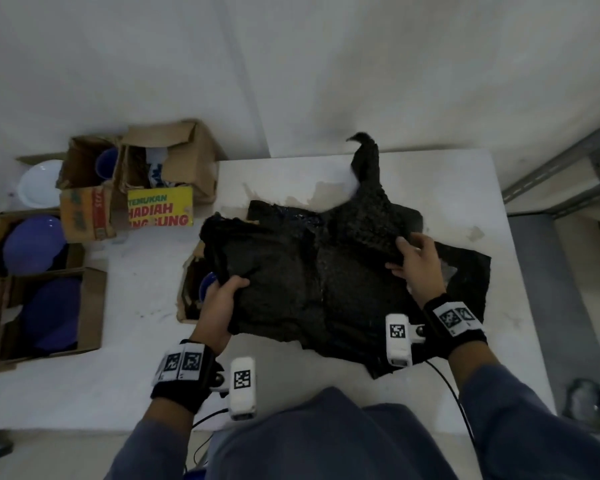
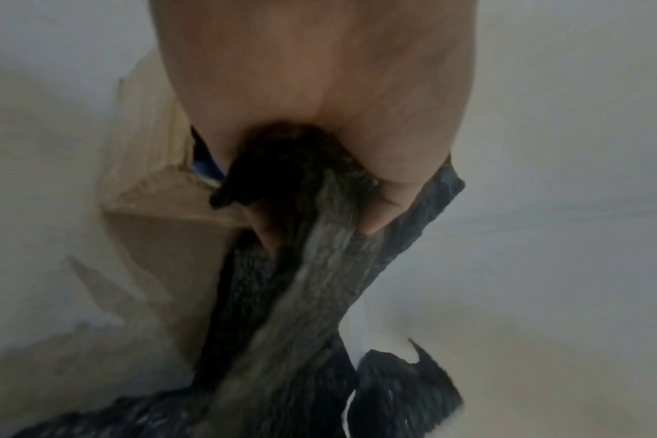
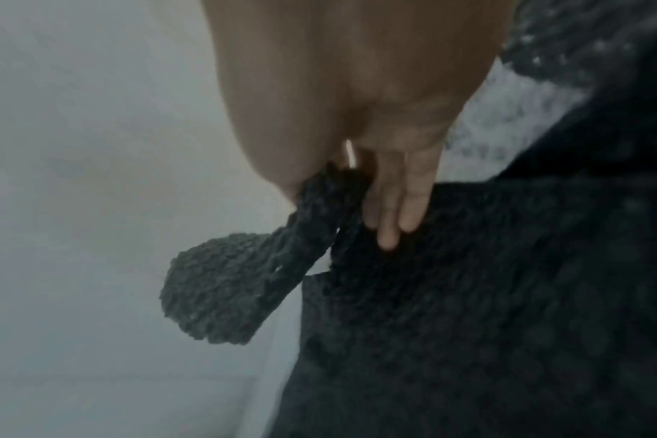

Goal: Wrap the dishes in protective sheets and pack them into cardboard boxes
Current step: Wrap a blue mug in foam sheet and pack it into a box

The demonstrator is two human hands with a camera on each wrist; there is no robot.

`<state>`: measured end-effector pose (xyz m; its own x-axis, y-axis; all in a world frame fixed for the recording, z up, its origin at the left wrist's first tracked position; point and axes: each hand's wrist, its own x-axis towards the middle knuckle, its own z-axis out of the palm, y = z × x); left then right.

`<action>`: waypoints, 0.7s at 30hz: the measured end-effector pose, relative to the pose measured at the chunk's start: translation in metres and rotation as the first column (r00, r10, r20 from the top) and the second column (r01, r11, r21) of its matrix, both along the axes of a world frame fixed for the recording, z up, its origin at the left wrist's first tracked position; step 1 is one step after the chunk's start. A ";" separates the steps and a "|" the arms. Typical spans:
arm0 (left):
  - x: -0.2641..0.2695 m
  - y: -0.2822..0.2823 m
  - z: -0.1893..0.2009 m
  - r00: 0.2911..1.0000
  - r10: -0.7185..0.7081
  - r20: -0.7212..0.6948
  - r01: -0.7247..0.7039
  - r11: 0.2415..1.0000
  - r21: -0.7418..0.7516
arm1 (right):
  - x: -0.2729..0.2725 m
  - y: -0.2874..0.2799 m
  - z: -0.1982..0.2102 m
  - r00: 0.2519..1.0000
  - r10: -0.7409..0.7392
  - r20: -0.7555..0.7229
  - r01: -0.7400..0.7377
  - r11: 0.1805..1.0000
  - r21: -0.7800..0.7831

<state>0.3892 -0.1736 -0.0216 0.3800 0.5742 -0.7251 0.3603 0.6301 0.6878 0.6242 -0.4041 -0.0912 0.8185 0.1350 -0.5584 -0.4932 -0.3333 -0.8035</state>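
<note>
1. Black bubble-wrap sheet (image 1: 312,271): crumpled and spread over the middle of the white table (image 1: 146,344), held up at two edges; one corner (image 1: 364,150) stands upright at the far table edge
2. Second black sheet (image 1: 465,271): lies flat on the table beneath the first, showing at the right
3. Left hand (image 1: 219,310): fingers and thumb curled round the near-left edge of the top sheet, gripping a bunched fold; the left wrist view shows the fold (image 2: 312,237) running out of the closed fist
4. Right hand (image 1: 418,265): thumb and fingers pinch the right edge of the same sheet; in the right wrist view two fingers (image 3: 402,204) lie along the material
5. Open cardboard box (image 1: 191,282): on the table just beside the left hand, partly covered by the sheet, with a blue dish (image 1: 207,285) visible inside
6. Cardboard boxes on the left (image 1: 49,313): hold blue plates (image 1: 35,244); farther boxes (image 1: 174,161) hold patterned dishes, one with a yellow printed flap (image 1: 160,211)
7. White plate (image 1: 39,183): rests at the far left beside those boxes
</note>
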 end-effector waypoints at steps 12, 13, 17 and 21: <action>0.025 -0.006 -0.008 0.989 -0.148 -0.005 0.147 0.988 -0.043 | -0.063 0.017 0.026 0.886 0.463 0.012 -0.463 0.886 -0.015; 0.025 -0.008 -0.008 0.989 -0.148 0.006 0.148 0.987 -0.068 | -0.068 0.024 0.027 0.908 0.417 -0.041 -0.412 0.907 0.089; 0.014 -0.010 -0.006 0.975 -0.220 0.018 0.221 0.975 -0.007 | -0.079 0.040 0.025 0.990 0.139 -0.035 -0.126 0.962 0.244; -0.013 0.012 -0.006 0.957 -0.271 -0.102 0.289 0.877 0.385 | -0.085 0.042 0.026 0.988 0.118 0.099 -0.133 0.977 0.165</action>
